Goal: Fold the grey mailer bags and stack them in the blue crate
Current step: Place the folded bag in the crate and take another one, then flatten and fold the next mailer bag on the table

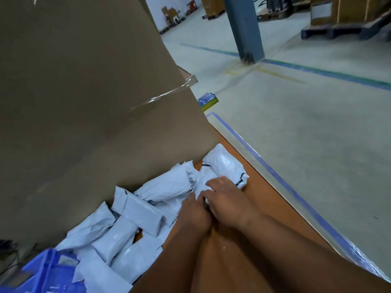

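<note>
Both my hands on one grey mailer bag [224, 166] at far end of pile, on brown table [264, 199]. My left hand [193, 212] pinches near edge, fingers curled; my right hand [224, 197] presses flat on top, fingers spread wide. To fold well, I think: press air out first, keep edges together, crease firm. Count: two hands, one blue crate [45, 271] at lower left corner, mailer bags about eight or more, overlapping, exact number I cannot tell.
</note>
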Motion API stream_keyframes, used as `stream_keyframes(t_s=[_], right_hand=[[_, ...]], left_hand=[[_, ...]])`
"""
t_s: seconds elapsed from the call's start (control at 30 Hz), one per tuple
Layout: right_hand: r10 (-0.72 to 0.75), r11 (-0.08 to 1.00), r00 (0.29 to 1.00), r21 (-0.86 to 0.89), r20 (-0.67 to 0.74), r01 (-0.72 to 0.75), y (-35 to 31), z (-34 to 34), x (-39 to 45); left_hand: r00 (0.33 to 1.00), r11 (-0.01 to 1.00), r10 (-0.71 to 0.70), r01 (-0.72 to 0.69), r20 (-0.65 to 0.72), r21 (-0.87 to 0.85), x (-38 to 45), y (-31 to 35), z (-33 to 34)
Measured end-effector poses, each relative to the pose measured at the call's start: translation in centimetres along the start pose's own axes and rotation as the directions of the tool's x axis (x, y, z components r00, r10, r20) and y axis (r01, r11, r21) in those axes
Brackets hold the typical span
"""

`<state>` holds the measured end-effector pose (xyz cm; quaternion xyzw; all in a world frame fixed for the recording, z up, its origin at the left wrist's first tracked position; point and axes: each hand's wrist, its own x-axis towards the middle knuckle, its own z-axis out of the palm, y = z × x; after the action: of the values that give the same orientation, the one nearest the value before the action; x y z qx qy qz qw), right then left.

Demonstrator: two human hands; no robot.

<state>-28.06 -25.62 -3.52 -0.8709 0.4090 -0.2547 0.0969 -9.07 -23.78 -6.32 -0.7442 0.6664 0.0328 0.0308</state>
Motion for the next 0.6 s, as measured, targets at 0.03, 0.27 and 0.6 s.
stream_keyframes(t_s=[0.03,0.27,0.6], right_hand=[[-0.020,1.000,1.000,-0.003,0.000,0.020,-0.2,0.5,-0.2],[-0.127,0.992,0.989,0.028,0.073,0.125,-2.8,1.7,-3.5],[-0.264,0.951,0.893,-0.053,0.365,0.303,-13.4,2.8,-11.0]], left_hand=[[1.000,1.000,-0.001,0.001,0.002,-0.012,-0.8,0.4,-0.5],[0.990,0.979,0.131,-0.137,-0.052,-0.151,-9.1,-2.9,-0.8],[0.956,0.945,0.214,-0.254,-0.199,-0.204,-29.9,-11.8,2.1]])
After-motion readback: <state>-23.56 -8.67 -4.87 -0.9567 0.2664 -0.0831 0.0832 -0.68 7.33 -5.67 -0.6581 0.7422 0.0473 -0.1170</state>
